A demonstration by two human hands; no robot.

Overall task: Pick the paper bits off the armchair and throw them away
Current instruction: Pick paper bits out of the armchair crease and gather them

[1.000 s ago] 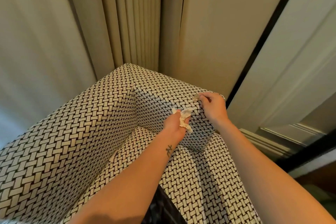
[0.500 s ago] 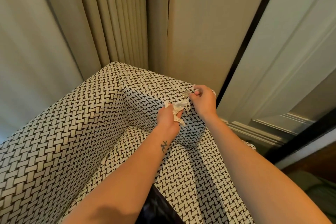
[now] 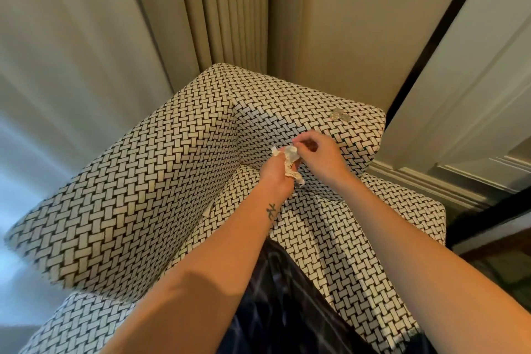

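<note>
The armchair [image 3: 161, 169] has black-and-white woven upholstery and fills the middle of the view. My left hand [image 3: 277, 176] is over the seat's back corner, shut on a crumpled wad of white paper bits [image 3: 290, 158]. My right hand [image 3: 320, 153] is right beside it, its fingertips pinched together on the top of that wad. One flat crinkled paper bit [image 3: 340, 116] lies on top of the right armrest, beyond my right hand. A small pale scrap [image 3: 207, 211] sits at the crease between the seat and the left side.
Beige pleated curtains [image 3: 230, 14] hang behind the chair. A white panelled door [image 3: 477, 100] with a dark frame and a baseboard stands close on the right. My dark patterned clothing [image 3: 283, 302] presses against the seat's front.
My right hand has come off the top of the right armrest, down and left to the wad in my left hand. The view has pulled back and shows more of the chair.
</note>
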